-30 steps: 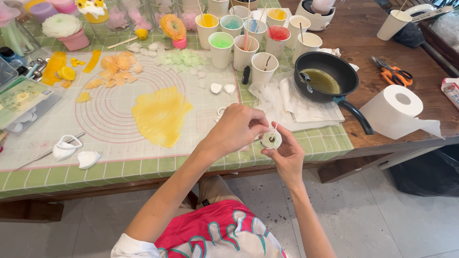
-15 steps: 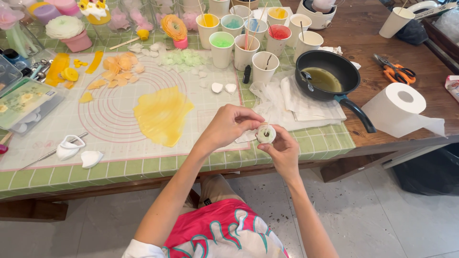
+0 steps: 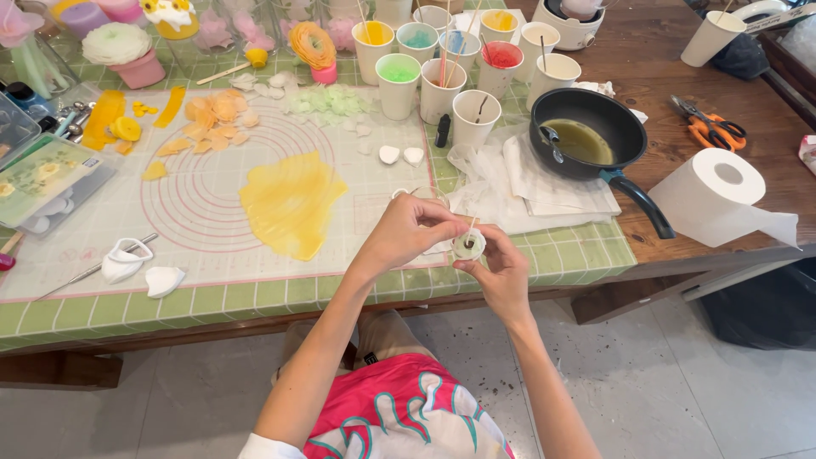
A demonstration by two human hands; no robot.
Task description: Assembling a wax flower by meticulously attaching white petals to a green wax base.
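My right hand (image 3: 500, 270) holds a small round white wax flower (image 3: 468, 246) from below, just past the near edge of the table. My left hand (image 3: 406, 231) comes in from the left, and its fingertips pinch the flower's upper left rim. Both hands hover over my lap, in front of the green checked tablecloth (image 3: 544, 255). A thin wick stands up from the flower. Behind the hands lies a white silicone mat (image 3: 204, 246) with a smear of yellow wax (image 3: 291, 202) on it.
A black pan (image 3: 586, 136) of yellowish liquid sits on white paper to the right, with a paper roll (image 3: 722, 191) and orange scissors (image 3: 710, 127) beyond. Several paper cups (image 3: 398, 83) of coloured wax stand at the back. White petals (image 3: 127, 259) lie near left.
Both hands, with the flower between them, have shifted slightly left and lower in view. The left fingers have closed in on the flower's rim.
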